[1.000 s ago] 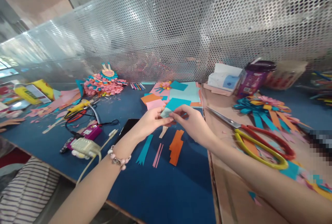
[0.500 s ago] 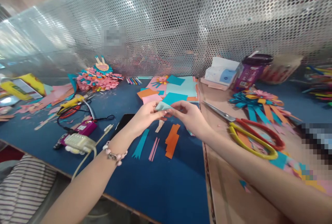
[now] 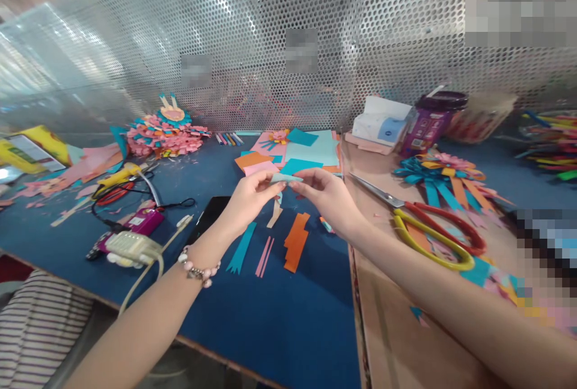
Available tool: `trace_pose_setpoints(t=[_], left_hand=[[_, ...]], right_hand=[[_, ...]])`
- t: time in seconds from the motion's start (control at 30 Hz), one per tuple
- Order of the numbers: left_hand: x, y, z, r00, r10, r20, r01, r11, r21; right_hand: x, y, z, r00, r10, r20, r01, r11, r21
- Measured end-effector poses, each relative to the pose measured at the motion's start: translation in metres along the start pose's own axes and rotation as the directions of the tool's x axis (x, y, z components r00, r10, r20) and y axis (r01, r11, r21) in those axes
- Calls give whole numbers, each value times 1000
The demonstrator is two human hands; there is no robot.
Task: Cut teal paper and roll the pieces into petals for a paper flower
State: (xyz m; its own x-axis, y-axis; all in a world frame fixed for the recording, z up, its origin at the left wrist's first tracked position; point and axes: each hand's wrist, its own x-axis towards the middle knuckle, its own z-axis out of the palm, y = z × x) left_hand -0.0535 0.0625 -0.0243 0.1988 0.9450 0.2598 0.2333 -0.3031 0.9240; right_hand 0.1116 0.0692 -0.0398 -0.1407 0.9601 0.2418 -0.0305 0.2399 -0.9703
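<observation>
I log: one pale-blue paper piece, pinched by left hand at its left end and right hand at its right, above the surface; nearer, orange paper; right, scissors.

Beaded bracelet, one, at left hand's wrist.
Round beads, pale pink and white; darker metallic-looking pieces; forearms bare.
</observation>
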Motion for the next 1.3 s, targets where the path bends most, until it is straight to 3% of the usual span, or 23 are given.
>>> trace_pose_setpoints(t=[0.4,0.67,0.73,0.8,0.83,0.9,0.97,1.03,1.1,1.17,1.23,1.3], left_hand=[[1,-10,5,995,-58,84,62,997,-50],[1,-12,6,995,-63,74,69,995,-77],[2,-12,7,998,-47,36,50,994,-102],[3,-13,8,999,-43,16,45,991,-129],[4,-14,8,999,-48,16,50,990,-135],[5,-15,9,998,-69,15,70,992,-103],[5,-16,9,996,-94,4,94,995,-37],[6,-15,9,995,-100,0,100,995,0],[6,-13,8,997,-80,-11,80,997,-1],[5,-13,7,998,-53,-34,53,999,1],[3,-12,6,998,-23,-50,23,1000,2],[2,-12,7,999,4,-37,-5,1000,-15]], right_hand=[[-6,16,7,999,-11,-35,14,996,88],[-11,12,14,992,-40,-122,40,999,3],[-17,6,19,968,-104,-227,83,991,-101],[-26,1,23,909,-277,-310,193,942,-276],[-31,-1,25,878,-393,-272,288,890,-354],[-42,-1,28,800,-600,0,553,738,-386],[-51,3,30,691,-670,272,721,610,-328],[-56,9,32,642,-647,412,767,552,-328],[-58,13,33,653,-608,452,756,555,-347],[-57,15,34,695,-588,414,717,611,-336],[-54,16,35,769,-564,300,637,712,-296],[-49,18,35,863,-493,112,505,830,-236]])
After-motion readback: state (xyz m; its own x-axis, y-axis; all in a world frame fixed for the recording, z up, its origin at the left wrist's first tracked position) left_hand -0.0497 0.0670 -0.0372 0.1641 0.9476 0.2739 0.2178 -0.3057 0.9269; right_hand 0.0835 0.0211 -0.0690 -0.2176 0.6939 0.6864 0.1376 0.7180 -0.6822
